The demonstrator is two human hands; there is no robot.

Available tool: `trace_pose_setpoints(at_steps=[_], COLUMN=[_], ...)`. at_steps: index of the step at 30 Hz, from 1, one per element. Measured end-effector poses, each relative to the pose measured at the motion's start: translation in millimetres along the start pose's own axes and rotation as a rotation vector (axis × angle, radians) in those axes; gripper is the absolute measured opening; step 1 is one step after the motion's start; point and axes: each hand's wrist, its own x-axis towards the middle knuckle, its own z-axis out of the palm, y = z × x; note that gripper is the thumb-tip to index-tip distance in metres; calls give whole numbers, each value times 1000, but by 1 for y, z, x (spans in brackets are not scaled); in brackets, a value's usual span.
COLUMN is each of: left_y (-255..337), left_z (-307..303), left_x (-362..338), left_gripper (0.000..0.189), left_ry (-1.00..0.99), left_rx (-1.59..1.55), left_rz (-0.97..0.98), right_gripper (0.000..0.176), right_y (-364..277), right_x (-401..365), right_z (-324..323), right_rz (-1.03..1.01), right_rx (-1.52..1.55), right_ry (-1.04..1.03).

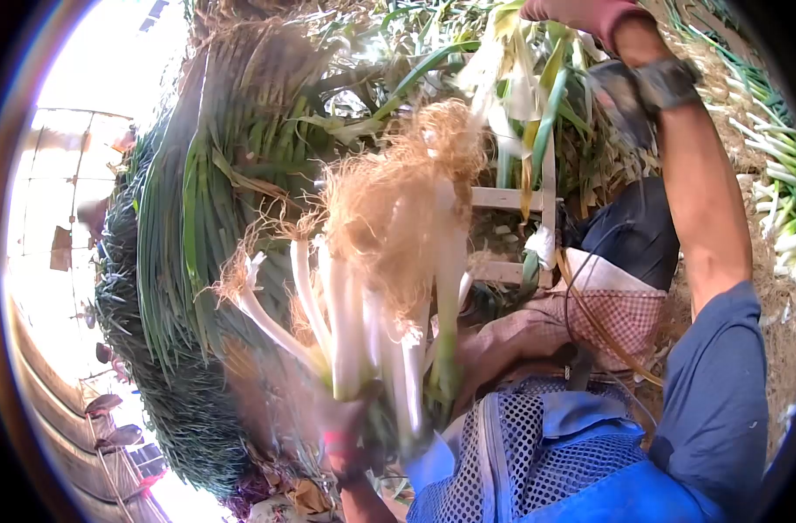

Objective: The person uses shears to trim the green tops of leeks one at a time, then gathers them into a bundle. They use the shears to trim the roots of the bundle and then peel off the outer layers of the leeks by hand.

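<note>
My left hand (pixel 344 425), in a reddish glove and blurred, is closed round a bunch of green onions (pixel 346 305). Their white stems point up toward the camera, topped by tangled brown roots (pixel 389 209). At the top edge my right hand (pixel 585 12), in a pink glove, seems closed on withered onion leaves (pixel 511 61) that hang pale and yellow below it. The frame edge cuts off part of that hand. A dark watch-like band (pixel 668 83) is on the right wrist.
A tall stack of green onions (pixel 215 174) rises at left. Loose leaves and a pale slatted frame (pixel 507 199) lie beyond the bunch. More onions (pixel 777 166) lie on the ground at right. My blue mesh vest (pixel 546 453) and checked cloth (pixel 616 305) fill the lower right.
</note>
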Motion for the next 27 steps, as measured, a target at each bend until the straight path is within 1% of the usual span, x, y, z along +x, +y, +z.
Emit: trace_pose_setpoints(at_steps=[1,3,5,7,9,11,13,14,16,17,19,20,21,23,24,26,27], left_y=[1,5,-5,-3,11,13,17,21,21,16,6,-1,0,16,25,30,32], left_z=[0,2,3,3,1,2,4,4,3,2,3,4,4,4,3,2,3], left_x=[-2,-1,3,3,1,2,2,1,0,1,3,4,4,1,0,0,0], left_gripper=[74,75,76,77,78,79,79,80,80,81,82,83,84,85,85,84,82], left_ry=[3,32,20,9,3,5,-1,-3,-1,10,26,52,80,59,35,51,55], left_rx=[-3,39,44,53,39,47,58,51,45,92,138,187,234,260,289,317,337], left_rz=[-6,34,21,7,-6,-11,-16,-37,-57,-37,-23,-17,-8,-37,-68,-75,-79], right_gripper=[28,33,40,51,51,58,61,61,56,56,49,40,40,34,34,32,32], right_y=[-19,-35,-5,-24,-41,-70,-101,-111,-121,-118,-109,-115,-120,-130,-134,-140,-141], right_x=[-22,-65,-65,-91,-129,-183,-216,-226,-235,-237,-243,-251,-251,-252,-252,-252,-252], right_z=[-21,-51,22,-4,27,72,74,65,45,40,30,20,21,26,22,12,13], right_rz=[140,-141,-457,-161,-214,-357,-179,-173,140,138,-92,-75,-78,-282,-289,-514,-525], right_rx=[202,395,540,658,824,1148,1398,1401,1640,1643,1656,1786,1788,1733,1741,1692,1694], right_ry=[585,283,-52,-760,-1016,-873,-1030,-1033,-1226,-1227,-1245,-1076,-1076,-935,-934,-924,-926])
